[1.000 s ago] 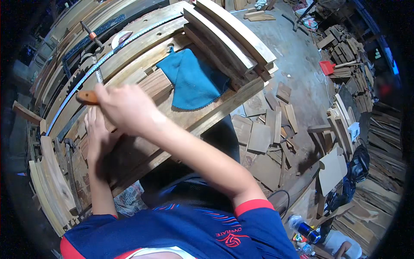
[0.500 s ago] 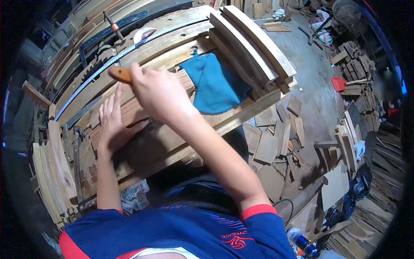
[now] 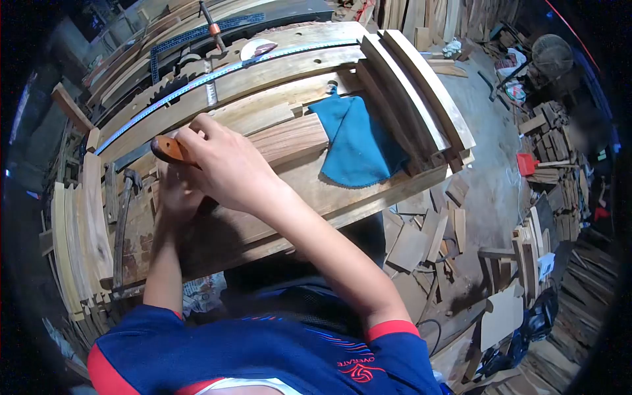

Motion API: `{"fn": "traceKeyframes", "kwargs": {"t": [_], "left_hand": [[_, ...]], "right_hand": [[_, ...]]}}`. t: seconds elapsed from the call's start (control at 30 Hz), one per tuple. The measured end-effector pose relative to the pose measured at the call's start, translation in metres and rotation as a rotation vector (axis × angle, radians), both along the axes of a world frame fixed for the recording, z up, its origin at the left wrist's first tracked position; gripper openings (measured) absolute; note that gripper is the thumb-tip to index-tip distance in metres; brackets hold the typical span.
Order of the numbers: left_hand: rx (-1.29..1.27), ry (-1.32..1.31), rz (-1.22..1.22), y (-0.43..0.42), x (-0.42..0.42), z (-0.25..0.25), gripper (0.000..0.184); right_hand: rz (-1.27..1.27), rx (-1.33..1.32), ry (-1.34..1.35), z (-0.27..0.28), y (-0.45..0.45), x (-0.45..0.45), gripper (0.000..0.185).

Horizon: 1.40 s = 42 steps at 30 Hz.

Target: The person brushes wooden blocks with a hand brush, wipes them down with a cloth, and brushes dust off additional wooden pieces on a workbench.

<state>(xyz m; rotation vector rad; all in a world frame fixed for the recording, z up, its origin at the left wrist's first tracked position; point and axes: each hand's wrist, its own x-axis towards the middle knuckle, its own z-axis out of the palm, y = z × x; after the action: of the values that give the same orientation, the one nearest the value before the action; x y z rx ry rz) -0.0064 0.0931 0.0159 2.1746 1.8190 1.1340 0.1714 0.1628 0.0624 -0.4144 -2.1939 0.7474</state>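
Observation:
My right hand [image 3: 230, 161] is closed around the brown wooden handle [image 3: 170, 150] of a tool; the handle has a hole near its end, and the tool's working part is hidden. Below and partly behind it, my left hand [image 3: 179, 192] is at the near end of a wooden block [image 3: 289, 139], its fingers mostly covered and in shadow. The block lies lengthwise on the workbench [image 3: 296, 197]. At its far end a teal cloth [image 3: 365, 141] is spread on the bench.
Curved wooden pieces [image 3: 421, 92] stand at the bench's right end. A hammer [image 3: 126, 204] lies at the left, and a long blue-white measuring strip [image 3: 191, 85] crosses the back. A clamp [image 3: 214, 29] stands behind. Wood offcuts [image 3: 408, 243] litter the floor.
My right hand has moved down and left relative to the block, bringing the handle over my left hand. The left fingers, spread before, are now mostly hidden. The whole view has shifted.

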Motion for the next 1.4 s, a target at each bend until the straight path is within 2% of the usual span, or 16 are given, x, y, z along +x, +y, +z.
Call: {"fn": "traceKeyframes", "kwargs": {"t": [0.13,0.17,0.23,0.33,0.43,0.53,0.6,0.73,0.8,0.93,1.07,1.1,1.17,1.27,1.3,1.4], "left_hand": [[-0.006,-0.157,0.026,-0.016,-0.012,0.015,0.023],[-0.038,-0.322,0.069,-0.022,-0.013,0.018,0.017],[-0.151,-0.331,0.206,-0.04,-0.032,0.03,0.018],[-0.218,-0.117,0.412,-0.049,-0.032,0.042,0.022],[-0.24,-0.103,0.375,-0.034,-0.008,0.049,0.026],[-0.079,0.146,0.175,-0.001,0.019,0.034,0.028],[0.041,0.075,0.004,0.01,0.05,0.03,0.023],[-0.163,-0.424,-0.032,0.004,0.05,0.031,0.016],[-0.235,-0.431,0.226,-0.012,0.031,0.023,0.021],[-0.234,0.087,0.503,-0.028,0.009,0.043,0.03],[-0.172,-0.119,0.346,-0.004,0.045,0.032,0.031],[-0.299,-0.26,0.286,0.001,0.059,0.034,0.028],[-0.104,-0.485,0.05,0.014,0.072,0.013,0.025],[-0.077,-0.611,-0.042,0.016,0.063,0.002,0.023],[-0.111,-0.612,-0.044,0.011,0.057,0.01,0.023],[-0.333,-0.223,0.296,-0.01,0.029,0.041,0.034]], "right_hand": [[-0.088,0.128,0.041,-0.012,0.011,0.007,0.045],[-0.153,0.165,0.063,-0.017,0.014,0.011,0.049],[-0.283,0.255,-0.131,-0.032,0.026,0.027,0.06],[-0.423,0.362,-0.294,-0.061,0.039,0.046,0.061],[-0.453,0.39,-0.31,-0.076,0.038,0.047,0.059],[-0.451,0.378,-0.245,-0.076,0.041,0.044,0.055],[-0.463,0.377,-0.239,-0.075,0.04,0.045,0.054],[-0.473,0.377,-0.233,-0.075,0.04,0.041,0.051],[-0.478,0.369,-0.222,-0.074,0.041,0.041,0.049],[-0.467,0.376,-0.197,-0.073,0.041,0.039,0.053],[-0.471,0.368,-0.184,-0.074,0.041,0.04,0.052],[-0.466,0.367,-0.181,-0.075,0.041,0.04,0.052],[-0.475,0.371,-0.179,-0.074,0.039,0.039,0.048],[-0.485,0.374,-0.175,-0.074,0.04,0.04,0.046],[-0.487,0.373,-0.172,-0.074,0.041,0.04,0.046],[-0.493,0.378,-0.173,-0.074,0.04,0.041,0.046]]}}
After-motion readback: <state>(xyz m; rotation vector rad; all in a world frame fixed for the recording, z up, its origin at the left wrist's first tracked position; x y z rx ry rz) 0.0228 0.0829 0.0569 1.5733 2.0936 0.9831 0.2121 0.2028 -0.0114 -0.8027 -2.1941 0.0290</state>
